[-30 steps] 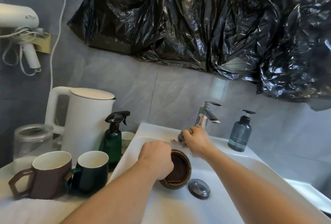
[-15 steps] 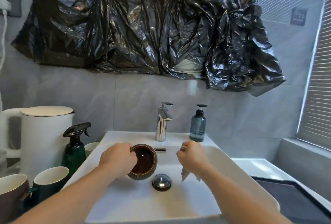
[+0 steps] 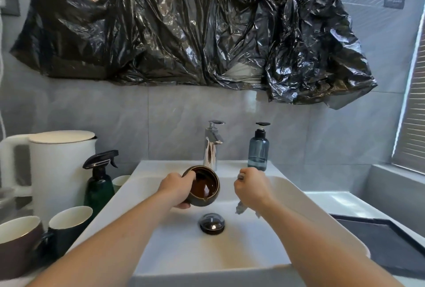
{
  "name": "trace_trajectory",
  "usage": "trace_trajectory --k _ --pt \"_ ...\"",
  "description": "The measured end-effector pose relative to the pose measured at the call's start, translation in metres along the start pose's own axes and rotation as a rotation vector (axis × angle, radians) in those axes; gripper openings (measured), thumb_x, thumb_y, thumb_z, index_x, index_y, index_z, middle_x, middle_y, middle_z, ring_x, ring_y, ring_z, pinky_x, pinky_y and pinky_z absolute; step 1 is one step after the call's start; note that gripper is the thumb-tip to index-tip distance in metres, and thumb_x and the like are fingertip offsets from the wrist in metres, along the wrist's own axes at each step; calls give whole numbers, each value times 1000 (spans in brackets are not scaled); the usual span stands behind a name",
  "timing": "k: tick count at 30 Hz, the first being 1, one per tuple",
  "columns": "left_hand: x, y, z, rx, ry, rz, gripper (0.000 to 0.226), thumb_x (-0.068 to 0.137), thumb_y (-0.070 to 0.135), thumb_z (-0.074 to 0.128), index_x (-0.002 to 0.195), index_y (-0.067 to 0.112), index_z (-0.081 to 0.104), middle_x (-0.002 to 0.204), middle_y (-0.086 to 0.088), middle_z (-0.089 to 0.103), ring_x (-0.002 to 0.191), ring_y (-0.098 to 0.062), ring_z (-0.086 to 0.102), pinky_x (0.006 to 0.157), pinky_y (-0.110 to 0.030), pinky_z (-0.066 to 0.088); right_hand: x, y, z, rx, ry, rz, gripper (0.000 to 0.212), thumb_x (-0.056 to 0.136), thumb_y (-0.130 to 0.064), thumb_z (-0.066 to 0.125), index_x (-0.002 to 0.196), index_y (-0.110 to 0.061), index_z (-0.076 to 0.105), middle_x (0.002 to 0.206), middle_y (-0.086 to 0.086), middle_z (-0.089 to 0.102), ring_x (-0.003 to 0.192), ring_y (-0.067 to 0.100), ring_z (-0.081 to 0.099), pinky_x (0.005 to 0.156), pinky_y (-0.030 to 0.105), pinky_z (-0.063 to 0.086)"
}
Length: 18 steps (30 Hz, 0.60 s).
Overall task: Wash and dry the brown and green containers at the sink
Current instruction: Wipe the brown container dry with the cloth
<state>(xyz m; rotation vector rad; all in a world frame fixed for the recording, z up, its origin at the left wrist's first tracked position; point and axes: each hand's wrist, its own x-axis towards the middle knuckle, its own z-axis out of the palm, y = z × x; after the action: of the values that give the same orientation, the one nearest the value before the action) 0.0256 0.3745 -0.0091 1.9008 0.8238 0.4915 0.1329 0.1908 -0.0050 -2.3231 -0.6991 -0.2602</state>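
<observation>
My left hand (image 3: 176,188) grips a small round brown container (image 3: 203,186) by its rim, tilted with its glossy inside facing me, above the white sink (image 3: 230,252) and just below the chrome tap (image 3: 212,146). My right hand (image 3: 250,189) is curled round a grey cloth (image 3: 240,207) whose end hangs from the fist, to the right of the container and apart from it. No water is seen running. A brown mug (image 3: 16,245) and a dark green mug (image 3: 69,224) stand on the counter at the left.
A white kettle (image 3: 59,171), a green spray bottle (image 3: 100,183) and a small cup (image 3: 120,182) stand left of the sink. A blue soap dispenser (image 3: 258,149) sits at the back right. The drain plug (image 3: 211,222) lies mid-basin. A dark mat (image 3: 379,245) is at the right.
My left hand lifted the brown container toward the tap and tilted it. My right hand left the tap and now holds the cloth to the right. The view swung right.
</observation>
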Motion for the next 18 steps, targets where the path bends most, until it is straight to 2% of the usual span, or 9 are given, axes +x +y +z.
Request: trace_trajectory --k 2,4,6,8,11,15,18 --pt "-1 -3 0 -24 -4 14 43 97 49 59 109 8 68 104 -15 74 66 -31 71 50 -30 59 -3 -1 0 52 72 -16 19 91 -20 54 72 -15 57 60 0 62 62 24 63 64 40 59" --pt "-2 -7 0 2 -8 45 45 98 53 59 106 9 67 104 -14 74 62 -29 71 51 -30 60 -9 -4 1 126 111 -23 23 91 -35 57 76 -18 57 61 -3 64 60 20 64 61 39 59" --pt "-3 -10 1 26 -1 85 47 97 58 58 104 12 66 103 -11 73 63 -29 74 51 -30 60 -14 -9 1 202 64 -15 29 91 -48 56 84 -19 58 61 -4 67 60 23 68 57 40 60" --pt "-4 -10 2 53 41 159 53 94 67 57 103 15 65 101 -7 72 68 -29 76 56 -33 62 -15 -13 1 307 -5 21 29 95 -42 52 90 -14 56 61 -2 69 59 27 68 56 40 58" --pt "-9 -8 2 288 201 383 58 93 77 49 102 22 60 99 -1 70 88 -27 68 77 -39 56 -14 -12 -1 357 -27 49 24 103 -30 45 91 -11 54 79 4 63 67 18 59 59 33 49" --pt "-20 1 -2 619 338 623 52 100 74 36 103 24 49 97 -1 70 93 -31 66 74 -39 47 -12 -9 -2 461 4 49 24 107 -23 43 90 -13 57 86 3 59 77 16 53 63 29 39" --pt "-25 8 0 826 376 743 48 103 71 33 107 24 40 109 0 68 97 -32 69 71 -38 42 -12 -9 -1 449 9 25 25 105 -28 46 91 -14 61 88 4 61 76 16 52 63 30 39"
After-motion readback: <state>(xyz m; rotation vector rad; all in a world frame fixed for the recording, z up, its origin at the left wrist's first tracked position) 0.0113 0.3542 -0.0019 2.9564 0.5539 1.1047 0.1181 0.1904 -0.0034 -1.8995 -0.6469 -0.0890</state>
